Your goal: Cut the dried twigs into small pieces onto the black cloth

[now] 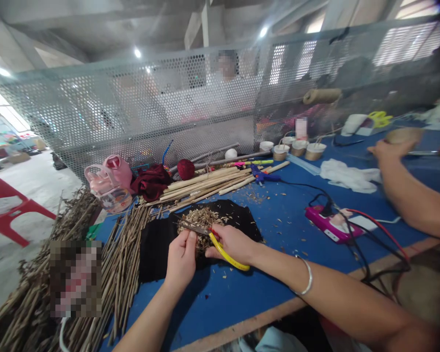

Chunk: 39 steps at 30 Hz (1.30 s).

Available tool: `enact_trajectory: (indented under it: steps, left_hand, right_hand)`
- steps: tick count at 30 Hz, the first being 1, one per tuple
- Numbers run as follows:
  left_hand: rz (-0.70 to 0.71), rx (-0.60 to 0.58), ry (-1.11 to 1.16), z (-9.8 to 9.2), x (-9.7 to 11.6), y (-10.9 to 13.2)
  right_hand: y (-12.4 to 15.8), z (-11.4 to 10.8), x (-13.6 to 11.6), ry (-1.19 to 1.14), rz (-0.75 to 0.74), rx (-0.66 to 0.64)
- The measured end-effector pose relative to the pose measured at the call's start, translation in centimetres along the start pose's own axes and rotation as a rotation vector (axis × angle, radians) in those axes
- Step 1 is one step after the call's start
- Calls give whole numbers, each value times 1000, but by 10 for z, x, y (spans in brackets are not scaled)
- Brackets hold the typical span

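Observation:
My right hand (232, 243) is closed round a pair of yellow-handled cutters (228, 255), whose dark jaws point left. Just left of them, my left hand (182, 256) is pinched at the jaws, thumb against fingers; what sits between the fingertips is too small to make out. Both hands are over a heap of short, pale plant-stem cuttings (201, 215), which lies on a black cloth (154, 249). To the left of the cloth lies a bundle of thin brown stalks (126, 259).
Pale sticks (205, 185) and a blue glue gun (262, 176) lie behind the cloth on the blue table (282, 244). A magenta power box (332, 225) with cables sits right. A co-worker's hand (388, 149) holds a roundish item. A perforated metal screen (150, 107) stands behind.

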<state>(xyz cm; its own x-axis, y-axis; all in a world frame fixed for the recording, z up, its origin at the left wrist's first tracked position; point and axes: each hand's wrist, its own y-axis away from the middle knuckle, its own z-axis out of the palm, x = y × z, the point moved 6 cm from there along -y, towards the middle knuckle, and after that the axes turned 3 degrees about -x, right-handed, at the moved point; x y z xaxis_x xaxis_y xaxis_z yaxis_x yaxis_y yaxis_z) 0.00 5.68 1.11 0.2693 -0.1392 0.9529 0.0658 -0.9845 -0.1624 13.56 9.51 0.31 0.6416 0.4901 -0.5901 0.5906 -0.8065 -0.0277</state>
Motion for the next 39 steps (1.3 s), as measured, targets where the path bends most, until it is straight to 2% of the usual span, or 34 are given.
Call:
enact_trajectory:
  steps: [5,7,9,11,14,17,20,26,32,39]
  left_hand:
    - [-129,-106,430,12,-8,-3]
    - [-168,-130,523,15,-11,-4]
    - [-182,-115,476,14,-13,-4]
    - [-149,-85,285,10,-13,-4]
    - [-21,-82,-51,9,-6,-2]
    - [56,-128,-196,13,0,1]
    - [61,-160,-225,17,1,3]
    - [57,-218,-282,21,-1,3]
    - [53,-249,-280,22,-1,4]
    - [-190,-322,-3,28,-16,2]
  right_hand:
    - [-2,3,7,-34,57,-13]
    - [-4,1,7,-26,66,1]
    - [-6,-2,7,-16,63,40]
    - [-8,-4,6,-53,52,81]
    - [-9,-3,2,-234,20,124]
    - [-7,-1,-2,-458,-24,135]
    - [-4,-2,-4,-567,-25,149]
    - [-3,-7,-3,-593,-1,242]
    - [-6,-6,-1,-602,-16,243]
    - [-4,-12,-4,-655,-24,227]
